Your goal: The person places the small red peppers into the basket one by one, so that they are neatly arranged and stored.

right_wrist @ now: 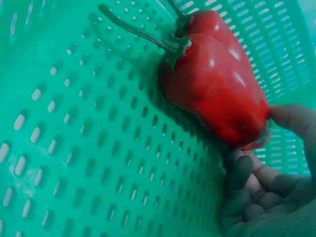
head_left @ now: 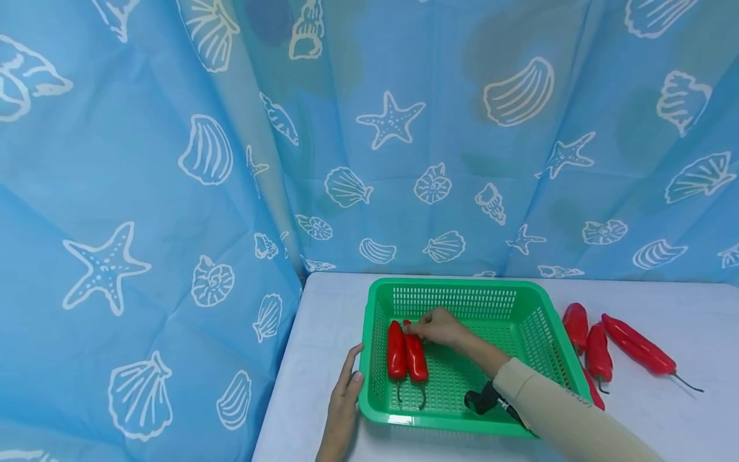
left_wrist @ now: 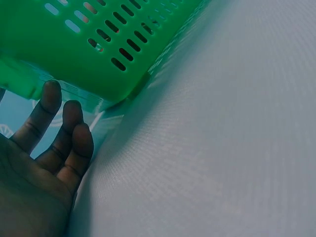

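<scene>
Two red peppers lie side by side at the left of a green plastic basket (head_left: pixel 427 420), stems toward the near rim. My right hand (head_left: pixel 441 327) reaches in and pinches the tip of the right-hand red pepper (head_left: pixel 416 360) between thumb and fingers; the right wrist view shows this pepper (right_wrist: pixel 217 89) on the perforated floor. Beside it lies the other red pepper (head_left: pixel 396 353). Outside the basket's left wall, my left hand (head_left: pixel 343 404) stays with loosely bent fingers and holds nothing. The left wrist view has that hand (left_wrist: pixel 44 163) near the basket's outer wall.
Right of the basket, several more red peppers lie on the white tabletop, one long pepper (head_left: pixel 637 344) farthest right. Others, such as a red pepper (head_left: pixel 598 353), sit close by the basket's wall. A blue shell-print curtain (head_left: pixel 392 212) hangs behind and at left.
</scene>
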A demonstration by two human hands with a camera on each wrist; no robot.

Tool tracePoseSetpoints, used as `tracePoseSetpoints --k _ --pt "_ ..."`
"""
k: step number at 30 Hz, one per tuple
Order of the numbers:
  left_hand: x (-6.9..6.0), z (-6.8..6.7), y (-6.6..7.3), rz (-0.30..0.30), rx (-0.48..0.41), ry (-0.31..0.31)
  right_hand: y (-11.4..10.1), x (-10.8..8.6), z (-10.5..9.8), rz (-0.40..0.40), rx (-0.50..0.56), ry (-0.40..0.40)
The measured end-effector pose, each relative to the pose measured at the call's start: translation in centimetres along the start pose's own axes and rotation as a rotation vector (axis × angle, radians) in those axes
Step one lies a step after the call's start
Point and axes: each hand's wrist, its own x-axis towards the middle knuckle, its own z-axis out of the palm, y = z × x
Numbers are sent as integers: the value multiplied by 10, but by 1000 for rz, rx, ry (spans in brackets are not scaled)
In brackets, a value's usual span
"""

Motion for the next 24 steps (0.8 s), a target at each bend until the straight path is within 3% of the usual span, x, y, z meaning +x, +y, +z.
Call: tracePoseSetpoints --k 9,24 --pt "1 0 -3 -11 -2 4 0 0 -7 -9 -56 -19" --pt "0 3 -1 10 0 26 -3 -28 -52 -112 -37 -84"
